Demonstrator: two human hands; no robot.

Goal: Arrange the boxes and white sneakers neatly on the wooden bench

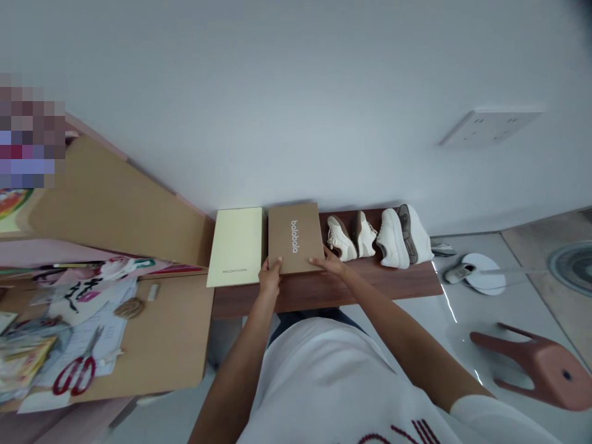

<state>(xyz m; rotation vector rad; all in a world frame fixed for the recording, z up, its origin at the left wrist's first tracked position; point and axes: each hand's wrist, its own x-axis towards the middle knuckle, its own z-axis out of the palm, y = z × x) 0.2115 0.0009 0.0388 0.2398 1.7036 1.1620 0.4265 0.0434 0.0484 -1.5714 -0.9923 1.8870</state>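
now both my hands grip the brown shoebox (295, 238) on the wooden shelf (324, 287).
left hand (270, 275) and right hand (329, 263) pinch its near corners; it sits by the yellow box (237, 246), not yet released.

Both hands (269, 275) grip brown box (295, 238)
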